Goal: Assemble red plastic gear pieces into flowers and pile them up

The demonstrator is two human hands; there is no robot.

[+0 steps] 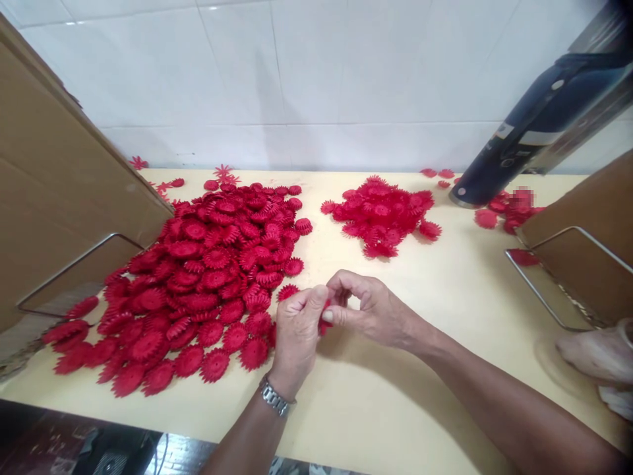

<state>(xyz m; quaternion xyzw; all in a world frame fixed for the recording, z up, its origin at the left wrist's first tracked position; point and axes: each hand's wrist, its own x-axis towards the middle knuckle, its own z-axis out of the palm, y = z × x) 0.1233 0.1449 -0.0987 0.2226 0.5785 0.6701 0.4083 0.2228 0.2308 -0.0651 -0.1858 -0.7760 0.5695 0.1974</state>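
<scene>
My left hand point(297, 326), with a metal watch at the wrist, pinches a small red toothed flower piece point(324, 324), mostly hidden behind the fingers. From the other side my right hand point(370, 311) has thumb and forefinger closed on the same piece. Both hands meet just above the table, their fingertips nearly touching. Left of them spreads a big heap of red toothed discs point(212, 270), puffed up and layered. Beyond the hands lies a smaller pile of flatter red flower pieces point(383, 211).
Cardboard point(59, 171) with a wire frame point(74, 267) stands at the left, and another cardboard box point(588, 231) at the right. A dark blue bottle point(524, 125) leans near the tiled wall point(346, 72), red pieces at its base. The pale tabletop point(395, 409) has a front edge.
</scene>
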